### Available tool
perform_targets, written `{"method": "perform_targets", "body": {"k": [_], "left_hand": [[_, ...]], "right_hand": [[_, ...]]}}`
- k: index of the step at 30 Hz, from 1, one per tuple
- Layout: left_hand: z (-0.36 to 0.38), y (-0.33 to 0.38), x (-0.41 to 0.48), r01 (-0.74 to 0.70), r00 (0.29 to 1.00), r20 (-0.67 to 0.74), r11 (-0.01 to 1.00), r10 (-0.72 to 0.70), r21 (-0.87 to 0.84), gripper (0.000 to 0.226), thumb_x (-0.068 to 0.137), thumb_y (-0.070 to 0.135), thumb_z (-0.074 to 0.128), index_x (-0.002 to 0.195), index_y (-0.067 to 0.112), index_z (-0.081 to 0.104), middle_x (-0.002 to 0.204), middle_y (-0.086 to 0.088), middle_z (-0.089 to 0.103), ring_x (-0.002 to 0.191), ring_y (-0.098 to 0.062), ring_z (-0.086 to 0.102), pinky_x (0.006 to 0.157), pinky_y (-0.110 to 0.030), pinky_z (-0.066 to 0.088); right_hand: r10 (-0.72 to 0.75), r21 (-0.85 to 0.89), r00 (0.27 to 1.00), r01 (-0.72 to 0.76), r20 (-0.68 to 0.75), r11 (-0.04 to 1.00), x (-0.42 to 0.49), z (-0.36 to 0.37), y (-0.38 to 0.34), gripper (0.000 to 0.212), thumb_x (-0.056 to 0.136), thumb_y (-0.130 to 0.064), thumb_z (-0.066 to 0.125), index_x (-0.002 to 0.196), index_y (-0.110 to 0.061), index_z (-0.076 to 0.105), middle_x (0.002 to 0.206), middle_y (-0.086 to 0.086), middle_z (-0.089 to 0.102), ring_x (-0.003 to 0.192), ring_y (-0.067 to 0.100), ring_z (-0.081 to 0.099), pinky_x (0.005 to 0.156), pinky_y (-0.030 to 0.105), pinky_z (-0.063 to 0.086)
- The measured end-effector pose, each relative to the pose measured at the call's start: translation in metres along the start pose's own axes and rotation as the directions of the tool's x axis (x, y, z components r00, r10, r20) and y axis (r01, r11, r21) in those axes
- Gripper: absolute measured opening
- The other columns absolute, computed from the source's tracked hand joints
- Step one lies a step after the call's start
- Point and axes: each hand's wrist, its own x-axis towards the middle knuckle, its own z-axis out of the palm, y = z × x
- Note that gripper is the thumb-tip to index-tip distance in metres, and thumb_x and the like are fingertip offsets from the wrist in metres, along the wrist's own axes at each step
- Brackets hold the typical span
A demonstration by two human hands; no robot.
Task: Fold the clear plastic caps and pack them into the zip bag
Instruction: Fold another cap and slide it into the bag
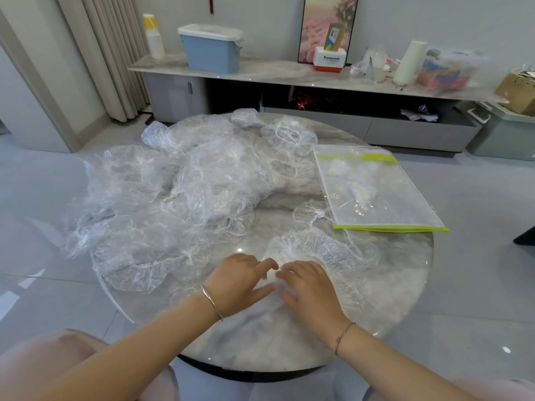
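Head: marble table [260, 338], caps [173, 183], tiled floor [477, 285]

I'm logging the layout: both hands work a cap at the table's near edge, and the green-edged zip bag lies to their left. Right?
No. In the head view the zip bag lies to the right of the left hand and right hand working the cap.
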Motion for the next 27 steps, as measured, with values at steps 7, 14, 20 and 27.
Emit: {"method": "perform_targets", "body": {"k": [7,14,20,27], "left_hand": [[0.001,-0.010,-0.011,0.033,0.995,0.093,0.991,-0.021,-0.131,0.052,0.076,0.052,0.061,0.123,0.031,0.050,0.125,0.009,0.055,0.121,-0.012,0.043,0.104,-0.040,0.039],[-0.002,-0.003,-0.025,-0.277,0.961,-0.026,0.951,0.276,-0.138,0.014,0.084,0.030,0.061,0.096,0.028,0.054,0.112,0.009,0.065,0.118,-0.016,0.054,0.103,-0.034,0.037],[0.007,0.012,-0.029,-0.321,0.937,0.112,0.942,0.331,-0.099,0.051,0.076,0.024,0.065,0.124,0.021,0.047,0.129,0.005,0.050,0.123,-0.016,0.047,0.108,-0.036,0.031],[-0.020,0.008,-0.005,-0.181,0.919,-0.368,0.980,0.139,-0.083,0.025,0.080,0.007,0.064,0.098,0.023,0.054,0.089,0.005,0.057,0.085,-0.016,0.059,0.081,-0.027,0.041]], "right_hand": [[0.036,0.306,0.978,0.030,-0.208,0.951,-0.006,-0.017,-0.004,0.022,0.088,-0.025,0.054,0.097,-0.019,0.074,0.103,-0.011,0.070,0.100,0.001,0.059,0.090,0.014,0.040],[-0.061,0.109,0.985,0.080,-0.162,0.991,-0.027,-0.006,0.015,0.017,0.081,-0.012,0.062,0.090,-0.022,0.073,0.110,-0.008,0.067,0.103,0.013,0.052,0.098,0.020,0.029],[-0.080,0.152,0.981,0.107,-0.176,0.983,-0.029,-0.016,0.011,0.015,0.088,-0.022,0.056,0.088,-0.020,0.071,0.096,-0.011,0.066,0.094,0.008,0.055,0.089,0.021,0.033],[-0.194,0.052,0.913,0.227,-0.358,0.972,-0.003,-0.053,0.006,0.011,0.088,-0.017,0.063,0.089,-0.017,0.074,0.102,-0.008,0.069,0.097,0.011,0.057,0.092,0.030,0.036]]}}
